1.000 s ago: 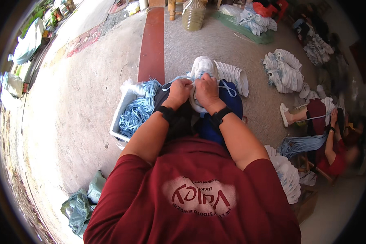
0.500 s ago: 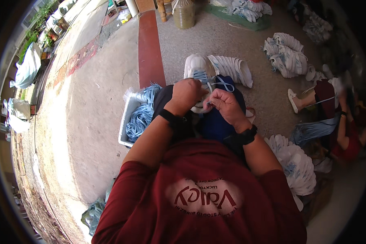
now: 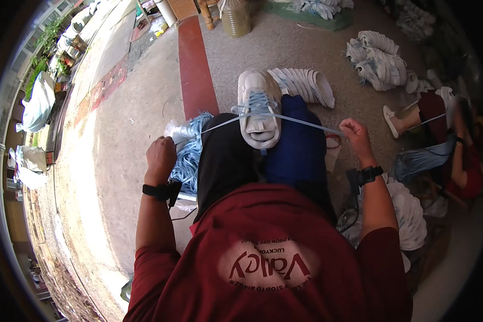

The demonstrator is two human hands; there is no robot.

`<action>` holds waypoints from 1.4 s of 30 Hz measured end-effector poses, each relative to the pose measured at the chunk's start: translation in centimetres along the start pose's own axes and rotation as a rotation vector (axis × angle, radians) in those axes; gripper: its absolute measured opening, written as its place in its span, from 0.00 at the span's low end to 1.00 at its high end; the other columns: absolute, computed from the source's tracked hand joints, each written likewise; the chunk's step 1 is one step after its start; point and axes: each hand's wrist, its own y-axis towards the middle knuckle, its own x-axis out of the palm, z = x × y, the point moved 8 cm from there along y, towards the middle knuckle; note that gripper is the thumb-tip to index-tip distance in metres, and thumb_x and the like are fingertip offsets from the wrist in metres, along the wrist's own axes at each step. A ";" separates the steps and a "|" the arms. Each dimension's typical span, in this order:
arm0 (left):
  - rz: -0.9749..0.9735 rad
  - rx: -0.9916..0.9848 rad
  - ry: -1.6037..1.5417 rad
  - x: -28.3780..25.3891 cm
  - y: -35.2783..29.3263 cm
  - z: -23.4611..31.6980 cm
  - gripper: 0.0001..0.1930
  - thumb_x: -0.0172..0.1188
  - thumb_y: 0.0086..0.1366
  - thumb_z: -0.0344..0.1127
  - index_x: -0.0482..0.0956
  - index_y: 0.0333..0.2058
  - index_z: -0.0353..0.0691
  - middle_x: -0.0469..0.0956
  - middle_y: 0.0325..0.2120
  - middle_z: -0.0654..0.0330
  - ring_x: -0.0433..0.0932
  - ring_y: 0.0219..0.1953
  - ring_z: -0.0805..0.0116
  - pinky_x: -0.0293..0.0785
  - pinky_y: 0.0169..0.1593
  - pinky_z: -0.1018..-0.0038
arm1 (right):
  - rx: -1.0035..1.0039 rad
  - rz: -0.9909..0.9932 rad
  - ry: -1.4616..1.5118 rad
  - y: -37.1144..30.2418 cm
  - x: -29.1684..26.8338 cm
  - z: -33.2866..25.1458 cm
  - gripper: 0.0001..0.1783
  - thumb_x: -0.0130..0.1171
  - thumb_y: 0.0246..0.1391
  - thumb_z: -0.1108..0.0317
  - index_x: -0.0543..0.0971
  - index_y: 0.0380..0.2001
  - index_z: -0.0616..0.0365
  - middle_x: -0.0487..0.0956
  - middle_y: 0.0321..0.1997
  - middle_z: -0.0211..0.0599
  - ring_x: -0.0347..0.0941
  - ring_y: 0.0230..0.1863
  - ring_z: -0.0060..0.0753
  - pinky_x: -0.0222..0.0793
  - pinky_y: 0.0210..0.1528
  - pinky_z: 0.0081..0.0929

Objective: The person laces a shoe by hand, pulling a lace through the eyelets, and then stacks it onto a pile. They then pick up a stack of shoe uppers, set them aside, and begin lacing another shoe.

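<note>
A white shoe (image 3: 261,131) rests between my knees, its toe pointing away from me. Light blue shoelace (image 3: 258,101) criss-crosses its front, and both ends stretch out sideways from the top of the lacing. My left hand (image 3: 161,156) is closed on the left end, out beside my left knee. The right end runs taut to my right hand (image 3: 358,140), whose fingers pinch it beyond my right knee. Just past the shoe lies a row of nested white shoe uppers (image 3: 305,87).
Loose blue laces fill a white bin (image 3: 187,197) by my left leg. Piles of white uppers (image 3: 378,60) lie on the floor at the right. Another person (image 3: 459,155) sits at the far right with blue laces. A large plastic jug (image 3: 234,19) stands ahead.
My hands have moved from close together over the shoe to far apart on either side. The lace ends are now drawn out straight between them.
</note>
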 end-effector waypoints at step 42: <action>-0.607 0.223 -1.416 -0.6 5.1 20.3 0.06 0.57 0.59 0.32 0.74 0.25 0.37 0.78 0.29 0.63 0.73 0.25 0.79 0.69 0.29 0.82 | -0.030 -0.086 0.103 6.7 15.6 -2.4 0.09 0.60 0.42 0.75 0.70 0.15 0.63 0.72 0.15 0.34 0.68 0.18 0.22 0.63 0.21 0.24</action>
